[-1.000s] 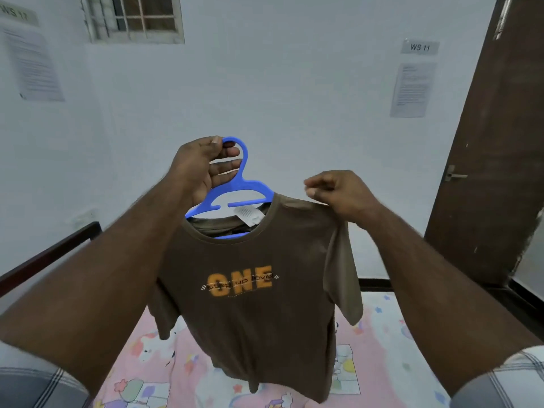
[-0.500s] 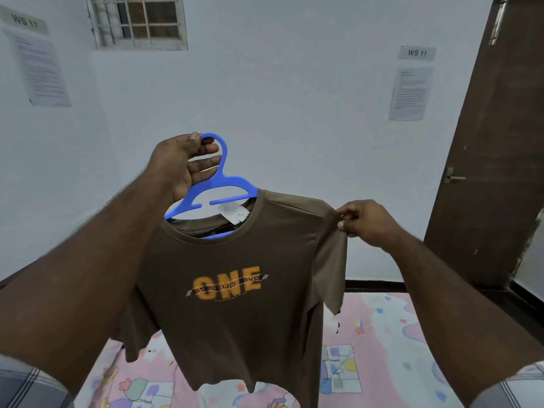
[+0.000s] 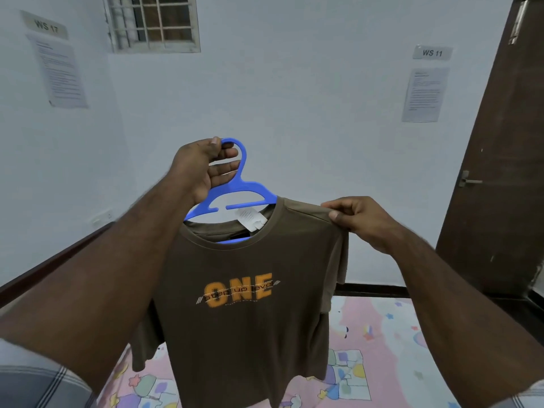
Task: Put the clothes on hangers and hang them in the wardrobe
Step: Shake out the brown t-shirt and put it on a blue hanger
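Note:
A brown T-shirt point(image 3: 244, 334) with an orange "ONE" print hangs in front of me on a blue plastic hanger point(image 3: 245, 189). My left hand point(image 3: 203, 169) grips the hanger's hook from the left and holds it up. My right hand point(image 3: 362, 219) pinches the shirt's right shoulder seam over the hanger's end. The hanger's right arm is inside the shirt. Its left arm shows above the collar, and my left forearm hides the shirt's left shoulder. No wardrobe is in view.
Below the shirt lies a bed with a pink patterned sheet point(image 3: 388, 343) and a dark wooden frame point(image 3: 47, 269). A brown door point(image 3: 500, 160) stands at the right. White walls carry paper notices point(image 3: 425, 94), and a barred window point(image 3: 153, 22) sits high up.
My right hand slid from the shoulder top out to the sleeve edge, then back onto the shoulder seam. Both hands and the shirt sit a little lower in view.

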A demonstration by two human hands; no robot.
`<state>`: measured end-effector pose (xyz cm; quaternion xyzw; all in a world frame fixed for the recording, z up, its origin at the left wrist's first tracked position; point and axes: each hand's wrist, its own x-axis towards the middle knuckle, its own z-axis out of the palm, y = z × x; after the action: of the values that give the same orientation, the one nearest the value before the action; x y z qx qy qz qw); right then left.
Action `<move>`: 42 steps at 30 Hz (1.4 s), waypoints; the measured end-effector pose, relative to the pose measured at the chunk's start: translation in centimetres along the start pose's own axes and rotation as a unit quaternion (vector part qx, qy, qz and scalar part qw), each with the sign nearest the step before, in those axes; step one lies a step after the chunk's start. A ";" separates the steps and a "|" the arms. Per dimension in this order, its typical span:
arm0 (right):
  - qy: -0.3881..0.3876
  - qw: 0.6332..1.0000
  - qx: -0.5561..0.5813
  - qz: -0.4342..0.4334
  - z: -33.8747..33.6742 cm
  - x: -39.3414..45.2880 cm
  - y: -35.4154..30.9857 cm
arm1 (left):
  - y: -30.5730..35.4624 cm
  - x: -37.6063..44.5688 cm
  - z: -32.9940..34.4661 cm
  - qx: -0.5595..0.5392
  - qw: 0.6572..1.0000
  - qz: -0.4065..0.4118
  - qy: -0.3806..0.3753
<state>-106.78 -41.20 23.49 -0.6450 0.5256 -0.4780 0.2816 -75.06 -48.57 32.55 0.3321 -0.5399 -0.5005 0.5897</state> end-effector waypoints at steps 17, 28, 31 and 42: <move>0.107 0.993 0.051 0.002 -4.1 -2.0 -0.2 | -6.1 0.0 -7.8 0.193 0.980 -0.013 -0.035; 0.124 0.990 0.057 0.026 -6.6 -3.3 0.1 | -10.0 -1.8 -10.6 0.183 0.980 -0.049 -0.069; 0.123 0.990 0.058 0.029 -7.2 -3.6 0.1 | -9.1 -1.6 -10.8 0.172 0.982 -0.047 -0.068; 0.110 0.989 0.096 0.006 -9.1 -4.4 0.6 | -6.2 -0.6 -10.3 0.233 0.972 0.019 0.003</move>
<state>-115.33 -35.96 25.05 -0.5552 0.5092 -0.5925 0.2853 -66.45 -51.21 24.60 0.4518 -0.6462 -0.3481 0.5071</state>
